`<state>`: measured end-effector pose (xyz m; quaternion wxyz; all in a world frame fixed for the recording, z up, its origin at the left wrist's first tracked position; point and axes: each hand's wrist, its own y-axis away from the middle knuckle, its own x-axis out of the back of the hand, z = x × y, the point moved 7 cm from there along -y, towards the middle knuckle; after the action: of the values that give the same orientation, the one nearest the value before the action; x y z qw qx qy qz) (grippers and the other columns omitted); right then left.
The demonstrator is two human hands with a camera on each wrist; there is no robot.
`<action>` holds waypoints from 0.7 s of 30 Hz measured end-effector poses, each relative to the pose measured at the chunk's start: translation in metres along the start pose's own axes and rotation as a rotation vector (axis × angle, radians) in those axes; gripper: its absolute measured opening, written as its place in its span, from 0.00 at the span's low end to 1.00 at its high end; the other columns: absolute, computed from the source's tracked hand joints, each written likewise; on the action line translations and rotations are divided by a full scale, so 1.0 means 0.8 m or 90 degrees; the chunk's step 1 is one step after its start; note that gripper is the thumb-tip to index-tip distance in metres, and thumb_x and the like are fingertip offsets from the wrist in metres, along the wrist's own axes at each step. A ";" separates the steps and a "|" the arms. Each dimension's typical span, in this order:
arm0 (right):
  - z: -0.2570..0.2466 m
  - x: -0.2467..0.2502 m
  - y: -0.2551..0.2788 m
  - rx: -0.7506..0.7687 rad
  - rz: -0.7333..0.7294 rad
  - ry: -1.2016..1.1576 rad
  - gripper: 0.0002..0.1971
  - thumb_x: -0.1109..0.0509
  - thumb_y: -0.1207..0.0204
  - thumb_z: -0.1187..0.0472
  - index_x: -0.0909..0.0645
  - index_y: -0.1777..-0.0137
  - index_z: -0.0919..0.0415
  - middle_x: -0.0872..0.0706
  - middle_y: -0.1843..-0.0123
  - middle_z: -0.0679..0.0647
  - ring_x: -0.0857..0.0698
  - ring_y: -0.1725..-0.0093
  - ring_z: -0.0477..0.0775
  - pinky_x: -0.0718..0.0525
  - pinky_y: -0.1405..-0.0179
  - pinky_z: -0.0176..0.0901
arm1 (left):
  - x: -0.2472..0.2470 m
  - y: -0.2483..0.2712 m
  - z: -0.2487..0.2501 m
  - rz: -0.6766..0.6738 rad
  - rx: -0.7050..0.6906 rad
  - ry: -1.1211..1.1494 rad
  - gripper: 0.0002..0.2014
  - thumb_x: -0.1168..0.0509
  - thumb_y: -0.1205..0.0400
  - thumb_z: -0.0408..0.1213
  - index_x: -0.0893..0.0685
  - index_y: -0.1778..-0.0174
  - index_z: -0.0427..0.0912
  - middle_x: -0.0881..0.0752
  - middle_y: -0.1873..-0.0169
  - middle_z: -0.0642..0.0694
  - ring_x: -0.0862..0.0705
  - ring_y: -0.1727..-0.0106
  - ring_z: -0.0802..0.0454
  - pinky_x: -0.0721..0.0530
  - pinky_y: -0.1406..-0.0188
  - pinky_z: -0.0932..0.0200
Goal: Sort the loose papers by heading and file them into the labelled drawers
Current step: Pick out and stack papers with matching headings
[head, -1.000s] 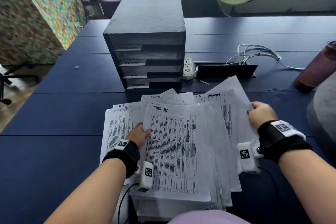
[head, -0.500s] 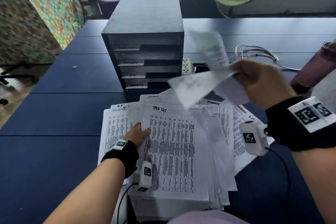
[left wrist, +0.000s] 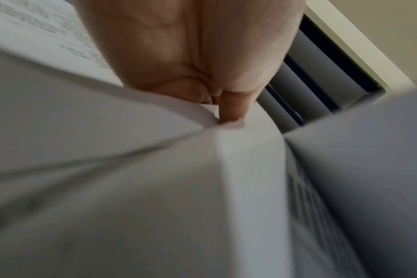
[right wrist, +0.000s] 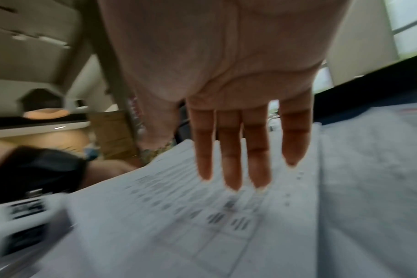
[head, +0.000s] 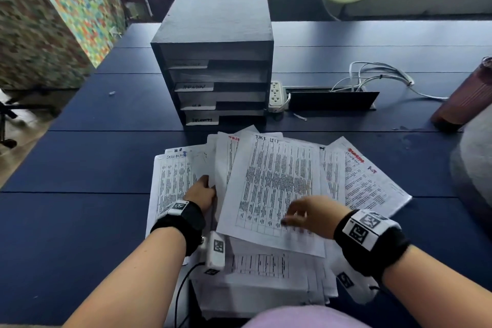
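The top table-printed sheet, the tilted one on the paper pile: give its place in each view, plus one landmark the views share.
Head: the top sheet lies tilted at centre on the pile, right hand above its near right part.
Left wrist: only blurred paper at the left hand; this sheet cannot be told apart.
Right wrist: the sheet fills the lower middle, below the straight fingers.
Shared landmark: the left wristband, in head and right wrist views.

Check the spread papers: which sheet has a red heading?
The sheet at the far right of the pile, its corner jutting over the table; the others visible carry black handwritten headings.
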<state>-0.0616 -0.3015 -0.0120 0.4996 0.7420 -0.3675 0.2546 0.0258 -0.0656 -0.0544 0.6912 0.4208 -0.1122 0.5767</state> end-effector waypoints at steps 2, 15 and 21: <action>0.036 0.014 -0.008 -0.083 0.102 -0.039 0.20 0.38 0.25 0.38 0.21 0.42 0.50 0.15 0.47 0.47 0.17 0.55 0.45 0.17 0.47 0.42 | 0.002 0.003 0.005 -0.015 -0.005 0.008 0.18 0.37 0.20 0.35 0.24 0.34 0.36 0.17 0.39 0.36 0.19 0.39 0.40 0.31 0.53 0.61; 0.159 0.006 -0.024 -0.309 0.305 -0.495 0.24 0.24 0.31 0.48 0.22 0.38 0.58 0.14 0.50 0.58 0.18 0.59 0.52 0.21 0.63 0.40 | 0.008 0.030 0.028 0.021 -0.062 0.166 0.22 0.41 0.22 0.20 0.23 0.42 0.53 0.17 0.61 0.51 0.19 0.60 0.53 0.26 0.75 0.76; 0.166 0.015 -0.031 -0.260 0.372 -0.601 0.37 0.21 0.40 0.40 0.23 0.35 0.61 0.13 0.46 0.58 0.15 0.50 0.56 0.21 0.59 0.39 | 0.007 0.032 0.039 0.018 -0.074 0.232 0.22 0.34 0.23 0.24 0.22 0.36 0.50 0.16 0.56 0.54 0.19 0.55 0.55 0.25 0.62 0.67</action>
<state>-0.0335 -0.4228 -0.0663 0.3236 0.5319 -0.7808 -0.0518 0.0152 -0.0841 -0.0200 0.7153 0.2669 -0.0242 0.6453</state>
